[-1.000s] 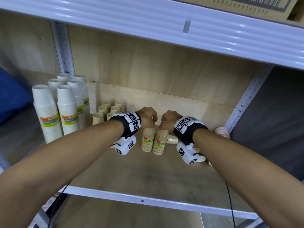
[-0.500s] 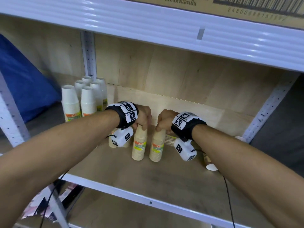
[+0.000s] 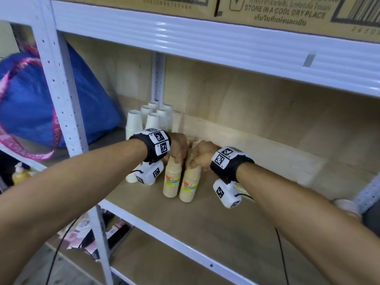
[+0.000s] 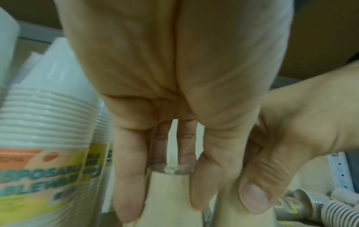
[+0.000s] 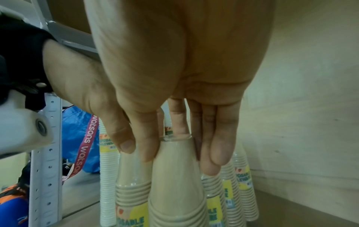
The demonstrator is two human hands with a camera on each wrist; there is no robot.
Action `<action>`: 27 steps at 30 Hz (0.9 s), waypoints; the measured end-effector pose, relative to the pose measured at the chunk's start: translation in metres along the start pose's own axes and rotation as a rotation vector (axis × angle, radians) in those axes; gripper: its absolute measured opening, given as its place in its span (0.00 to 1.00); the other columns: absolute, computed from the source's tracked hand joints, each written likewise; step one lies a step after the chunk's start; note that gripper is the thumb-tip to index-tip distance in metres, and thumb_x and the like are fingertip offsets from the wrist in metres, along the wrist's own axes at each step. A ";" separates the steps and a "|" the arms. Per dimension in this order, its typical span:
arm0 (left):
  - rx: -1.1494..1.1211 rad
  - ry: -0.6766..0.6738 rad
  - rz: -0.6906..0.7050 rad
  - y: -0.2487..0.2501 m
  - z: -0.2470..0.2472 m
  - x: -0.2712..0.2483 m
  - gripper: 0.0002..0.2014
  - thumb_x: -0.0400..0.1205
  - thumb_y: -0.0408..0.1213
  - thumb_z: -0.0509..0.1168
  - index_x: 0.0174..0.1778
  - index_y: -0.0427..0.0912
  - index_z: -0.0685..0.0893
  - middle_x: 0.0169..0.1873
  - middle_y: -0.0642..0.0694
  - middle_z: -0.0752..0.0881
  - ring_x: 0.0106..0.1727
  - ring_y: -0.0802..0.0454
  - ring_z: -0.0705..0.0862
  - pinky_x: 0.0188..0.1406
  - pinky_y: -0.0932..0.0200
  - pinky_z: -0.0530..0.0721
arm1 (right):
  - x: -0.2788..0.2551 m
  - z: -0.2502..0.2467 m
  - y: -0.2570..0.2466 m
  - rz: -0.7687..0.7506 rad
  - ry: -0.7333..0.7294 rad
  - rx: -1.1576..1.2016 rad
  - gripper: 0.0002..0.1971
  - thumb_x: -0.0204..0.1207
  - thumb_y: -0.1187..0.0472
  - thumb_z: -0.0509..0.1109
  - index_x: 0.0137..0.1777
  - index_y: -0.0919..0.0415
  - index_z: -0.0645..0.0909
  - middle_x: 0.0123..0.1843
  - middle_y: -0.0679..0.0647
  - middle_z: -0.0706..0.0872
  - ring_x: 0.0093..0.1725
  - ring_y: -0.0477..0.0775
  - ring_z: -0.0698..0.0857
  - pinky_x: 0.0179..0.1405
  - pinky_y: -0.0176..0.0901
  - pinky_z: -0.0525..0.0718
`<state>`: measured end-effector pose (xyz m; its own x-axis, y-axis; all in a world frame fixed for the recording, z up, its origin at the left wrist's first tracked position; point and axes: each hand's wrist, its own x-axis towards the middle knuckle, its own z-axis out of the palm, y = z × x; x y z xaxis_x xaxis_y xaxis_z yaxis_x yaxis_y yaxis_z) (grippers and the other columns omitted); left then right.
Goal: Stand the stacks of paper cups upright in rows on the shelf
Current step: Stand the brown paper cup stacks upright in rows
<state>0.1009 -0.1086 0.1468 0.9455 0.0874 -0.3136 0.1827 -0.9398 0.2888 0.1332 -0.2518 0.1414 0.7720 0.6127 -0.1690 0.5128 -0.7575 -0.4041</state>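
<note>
Two tan stacks of paper cups stand upright side by side on the wooden shelf (image 3: 226,229). My left hand (image 3: 178,151) grips the top of the left tan stack (image 3: 172,181), fingers and thumb curled round its top cup (image 4: 167,193). My right hand (image 3: 200,156) grips the top of the right tan stack (image 3: 190,187), seen close in the right wrist view (image 5: 174,176). Several white cup stacks (image 3: 148,120) stand in rows at the back left. More tan stacks (image 5: 240,188) stand behind the held ones.
Cup stacks lie on their sides at the right of the shelf (image 4: 303,204), one white rim showing by the right upright (image 3: 345,204). A blue bag (image 3: 30,103) sits beyond the left upright (image 3: 61,95). The upper shelf's white edge (image 3: 205,36) hangs overhead with cartons on it.
Both hands have carried the two tan stacks leftward, toward the white stacks; they now stand close beside them. The head view has swung left and drawn closer.
</note>
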 end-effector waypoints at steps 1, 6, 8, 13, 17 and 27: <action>-0.006 0.006 -0.003 -0.004 0.000 -0.001 0.14 0.72 0.27 0.73 0.54 0.37 0.89 0.53 0.36 0.89 0.48 0.40 0.89 0.49 0.44 0.90 | 0.002 0.003 -0.003 -0.007 0.000 0.001 0.15 0.67 0.59 0.81 0.29 0.52 0.76 0.35 0.48 0.81 0.42 0.52 0.85 0.48 0.48 0.88; 0.003 0.011 0.008 -0.012 0.004 -0.004 0.14 0.73 0.25 0.71 0.55 0.35 0.89 0.54 0.34 0.89 0.44 0.43 0.86 0.44 0.52 0.88 | 0.009 0.011 -0.009 -0.080 -0.002 0.007 0.14 0.68 0.59 0.81 0.31 0.53 0.77 0.34 0.47 0.81 0.44 0.52 0.85 0.42 0.46 0.86; 0.038 0.001 0.014 -0.014 0.006 -0.004 0.15 0.74 0.25 0.71 0.57 0.33 0.88 0.54 0.35 0.89 0.44 0.44 0.86 0.42 0.53 0.87 | 0.011 0.012 -0.009 -0.084 0.002 -0.011 0.13 0.68 0.58 0.81 0.31 0.52 0.78 0.34 0.47 0.81 0.39 0.50 0.84 0.34 0.40 0.81; 0.030 -0.016 0.040 -0.020 0.006 -0.001 0.16 0.73 0.24 0.71 0.56 0.38 0.88 0.49 0.42 0.88 0.42 0.48 0.83 0.30 0.60 0.81 | 0.014 0.014 -0.007 -0.057 0.016 -0.015 0.11 0.67 0.54 0.81 0.38 0.57 0.83 0.41 0.53 0.86 0.42 0.53 0.86 0.44 0.47 0.86; 0.126 0.020 0.040 -0.014 0.004 0.000 0.10 0.77 0.28 0.69 0.54 0.39 0.87 0.43 0.45 0.83 0.39 0.51 0.79 0.26 0.66 0.76 | 0.016 0.012 -0.006 -0.048 0.036 -0.015 0.13 0.68 0.50 0.80 0.42 0.59 0.86 0.45 0.55 0.89 0.46 0.56 0.89 0.44 0.48 0.87; 0.014 0.205 0.125 0.018 -0.032 0.009 0.14 0.73 0.32 0.73 0.54 0.45 0.88 0.52 0.50 0.83 0.52 0.50 0.84 0.51 0.55 0.87 | 0.009 -0.026 0.027 0.077 0.171 -0.039 0.14 0.69 0.51 0.78 0.48 0.58 0.85 0.39 0.52 0.86 0.38 0.53 0.86 0.28 0.35 0.75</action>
<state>0.1210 -0.1138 0.1782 0.9958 0.0340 -0.0851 0.0583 -0.9519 0.3009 0.1638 -0.2720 0.1525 0.8605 0.5078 -0.0411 0.4614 -0.8110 -0.3598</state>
